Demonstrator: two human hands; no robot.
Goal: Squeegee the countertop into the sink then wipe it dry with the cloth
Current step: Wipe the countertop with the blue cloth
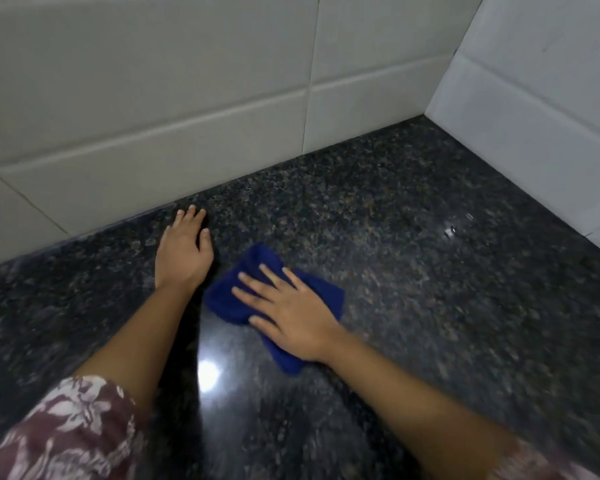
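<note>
A crumpled dark blue cloth lies on the speckled black granite countertop. My right hand presses flat on top of it, fingers spread and pointing up-left. My left hand rests palm down on the bare stone just left of the cloth, its fingertips close to the back wall. Neither the sink nor a squeegee is in view.
White tiled walls run along the back, and another tiled wall closes the right side, forming a corner at the far right. A bright light reflection shines on the stone between my forearms.
</note>
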